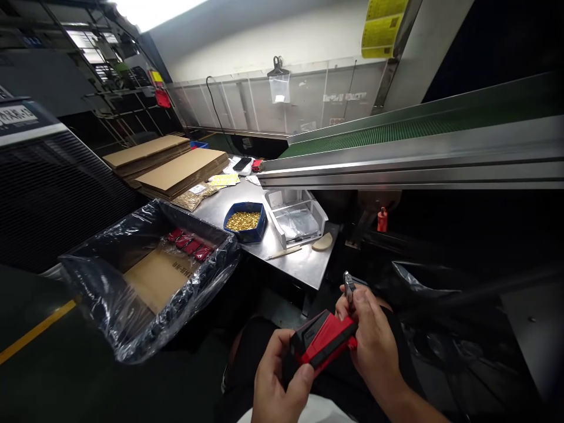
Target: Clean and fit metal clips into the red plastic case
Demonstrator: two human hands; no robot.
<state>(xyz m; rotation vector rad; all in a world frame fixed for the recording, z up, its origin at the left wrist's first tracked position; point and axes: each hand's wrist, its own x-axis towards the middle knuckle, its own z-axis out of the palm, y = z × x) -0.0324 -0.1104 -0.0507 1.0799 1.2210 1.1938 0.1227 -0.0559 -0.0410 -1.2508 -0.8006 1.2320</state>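
A red-and-black, box-shaped plastic item (324,341) is held above my lap. My left hand (279,376) grips its left end, thumb in front and fingers behind. Against its right end rests my right hand (374,335), closed on a small shiny metal piece (349,288) that sticks up between thumb and fingers. The exact kind of either piece does not show. Part of the right hand's fingers is hidden behind the metal piece and the red item.
A plastic-lined carton (150,282) with several red items (191,244) stands at left. The metal table (304,267) bears a blue bin (251,235) of brass-coloured parts, a grey tray (282,226) and cardboard sheets (180,170). A green conveyor (374,135) runs behind.
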